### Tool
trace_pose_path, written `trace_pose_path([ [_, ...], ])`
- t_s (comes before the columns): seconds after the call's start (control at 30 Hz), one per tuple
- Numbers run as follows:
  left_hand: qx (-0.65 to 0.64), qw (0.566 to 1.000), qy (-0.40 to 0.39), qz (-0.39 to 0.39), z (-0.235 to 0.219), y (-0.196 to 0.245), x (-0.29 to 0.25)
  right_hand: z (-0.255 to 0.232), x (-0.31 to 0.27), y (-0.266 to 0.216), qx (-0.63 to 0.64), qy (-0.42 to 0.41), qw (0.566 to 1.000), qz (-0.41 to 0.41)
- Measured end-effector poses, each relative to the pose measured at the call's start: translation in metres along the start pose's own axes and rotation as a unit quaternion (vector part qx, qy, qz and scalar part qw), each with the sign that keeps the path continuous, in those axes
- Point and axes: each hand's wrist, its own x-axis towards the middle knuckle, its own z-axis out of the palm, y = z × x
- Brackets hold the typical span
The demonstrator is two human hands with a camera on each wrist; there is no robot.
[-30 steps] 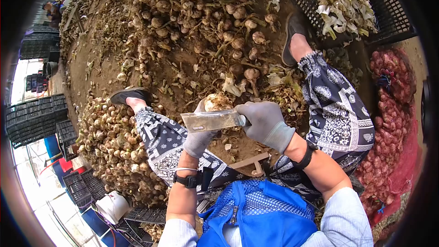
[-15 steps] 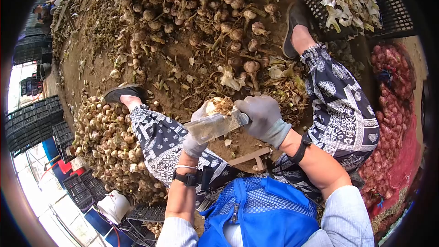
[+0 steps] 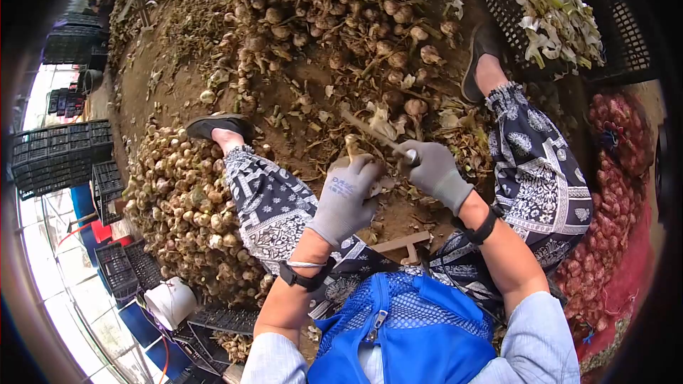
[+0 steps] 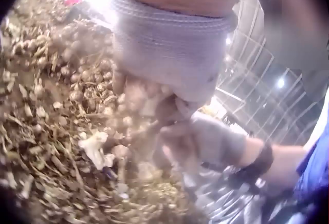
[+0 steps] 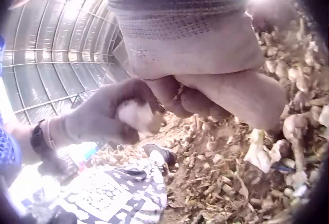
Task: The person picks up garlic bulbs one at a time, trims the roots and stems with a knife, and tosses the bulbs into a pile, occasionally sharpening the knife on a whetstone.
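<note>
Both hands wear grey gloves. The left hand (image 3: 346, 198) curls its fingers round a garlic bulb, which is mostly covered in the head view, with its stem (image 3: 351, 145) sticking up past the fingers. From the right wrist view, the pale bulb (image 5: 136, 116) shows inside the left hand (image 5: 97, 113). Just to the right, the right hand (image 3: 437, 174) grips the handle of a knife (image 3: 371, 130), its blade seen nearly edge-on and angled up and left, above the left hand. The left wrist view is blurred.
Garlic with stems (image 3: 320, 0) lies ahead, and another garlic pile (image 3: 192, 206) is at the left. A black crate (image 3: 491, 0) of pale leaves stands upper right, beside red net bags (image 3: 605, 220). A wooden piece (image 3: 402, 243) lies between the legs.
The knife blade has swung from lying flat across the left hand to pointing up and away. The left hand has turned its back to the head camera, covering the bulb, and the hands have moved slightly apart.
</note>
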Motion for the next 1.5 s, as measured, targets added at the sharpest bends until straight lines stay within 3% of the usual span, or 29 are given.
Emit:
trace_pose_path([
  [0.1, 0.119, 0.991, -0.021, 0.058, -0.008, 0.002, -0.015, 0.001, -0.012, -0.024, -0.082, -0.069, 0.99, -0.093],
  [0.13, 0.147, 0.988, -0.03, 0.04, -0.011, 0.002, -0.023, 0.001, -0.005, -0.02, -0.145, -0.126, 0.981, -0.007],
  [0.2, 0.176, 0.979, 0.101, 0.009, -0.032, -0.014, -0.05, -0.005, 0.004, 0.018, -0.185, -0.09, 0.978, 0.044],
  [0.23, 0.18, 0.97, 0.157, -0.041, -0.049, -0.041, -0.075, -0.004, 0.007, 0.04, -0.212, -0.065, 0.97, 0.099],
  [0.27, 0.175, 0.954, 0.165, -0.177, -0.081, -0.039, -0.09, -0.002, 0.012, 0.055, -0.133, -0.023, 0.984, 0.115],
  [0.33, 0.412, 0.805, 0.076, -0.42, -0.114, -0.067, -0.133, 0.0, 0.025, 0.077, 0.092, 0.066, 0.982, 0.154],
  [0.37, 0.362, 0.784, 0.043, -0.503, -0.126, -0.087, -0.15, -0.003, 0.028, 0.076, 0.092, 0.069, 0.981, 0.154],
  [0.43, 0.359, 0.838, 0.143, -0.386, -0.113, -0.084, -0.128, -0.006, 0.034, 0.072, 0.33, 0.202, 0.908, 0.159],
  [0.47, 0.162, 0.883, 0.191, -0.397, -0.098, -0.078, -0.102, -0.007, 0.037, 0.073, 0.328, 0.203, 0.908, 0.162],
  [0.5, 0.058, 0.925, 0.226, -0.3, -0.068, -0.096, -0.084, -0.009, 0.041, 0.075, 0.355, 0.215, 0.896, 0.161],
  [0.57, -0.064, 0.937, 0.11, -0.325, -0.022, -0.062, -0.004, -0.011, 0.046, 0.082, 0.407, 0.246, 0.864, 0.166],
  [0.6, -0.016, 0.965, 0.085, -0.248, 0.012, -0.068, 0.027, -0.011, 0.045, 0.083, 0.408, 0.264, 0.859, 0.161],
  [0.67, 0.017, 0.976, 0.029, -0.214, 0.07, -0.059, 0.091, -0.017, 0.041, 0.077, 0.421, 0.274, 0.846, 0.18],
  [0.7, 0.044, 0.97, -0.037, -0.238, 0.09, -0.056, 0.121, -0.019, 0.04, 0.079, 0.425, 0.273, 0.843, 0.188],
  [0.77, 0.059, 0.971, -0.045, -0.229, 0.143, -0.068, 0.162, -0.015, 0.043, 0.087, 0.467, 0.261, 0.816, 0.218],
  [0.83, 0.078, 0.926, -0.152, -0.338, 0.163, -0.064, 0.189, -0.023, 0.044, 0.074, 0.455, 0.258, 0.818, 0.239],
  [0.9, 0.077, 0.923, -0.149, -0.348, 0.167, -0.066, 0.188, -0.016, 0.05, 0.085, 0.463, 0.259, 0.816, 0.231],
  [0.97, -0.061, 0.957, -0.063, -0.278, 0.155, -0.069, 0.17, -0.013, 0.054, 0.087, 0.462, 0.304, 0.803, 0.221],
  [1.03, -0.154, 0.972, -0.004, -0.176, 0.13, -0.056, 0.142, -0.013, 0.054, 0.086, 0.429, 0.281, 0.828, 0.225],
  [1.1, -0.242, 0.955, 0.034, -0.169, 0.113, -0.039, 0.115, -0.019, 0.049, 0.066, 0.522, 0.198, 0.821, 0.121],
  [1.17, -0.456, 0.866, 0.124, -0.165, 0.118, -0.045, 0.088, -0.023, 0.04, 0.044, 0.577, 0.119, 0.8, 0.114],
  [1.23, -0.621, 0.738, 0.067, -0.257, 0.084, -0.027, 0.07, -0.023, 0.031, 0.019, 0.57, 0.047, 0.817, 0.069],
  [1.27, -0.617, 0.742, 0.074, -0.253, 0.066, -0.017, 0.063, -0.018, 0.027, 0.011, 0.56, 0.049, 0.826, 0.043],
  [1.3, -0.653, 0.705, 0.055, -0.272, 0.049, -0.009, 0.056, -0.019, 0.024, 0.006, 0.561, 0.045, 0.826, 0.034],
  [1.33, -0.687, 0.664, 0.034, -0.293, 0.037, -0.005, 0.047, -0.02, 0.019, 0.003, 0.45, 0.047, 0.892, -0.001],
  [1.4, -0.646, 0.703, 0.076, -0.287, 0.032, -0.011, 0.032, -0.027, 0.007, -0.013, 0.207, 0.07, 0.975, -0.043],
  [1.43, -0.606, 0.735, 0.111, -0.283, 0.031, -0.014, 0.026, -0.029, -0.001, -0.02, 0.207, 0.071, 0.975, -0.046],
  [1.47, -0.593, 0.742, 0.059, -0.308, 0.023, -0.02, 0.014, -0.03, -0.009, -0.024, 0.044, 0.093, 0.986, -0.134],
  [1.5, -0.544, 0.79, 0.061, -0.275, 0.027, -0.027, -0.001, -0.03, -0.014, -0.027, -0.12, 0.112, 0.962, -0.217],
])
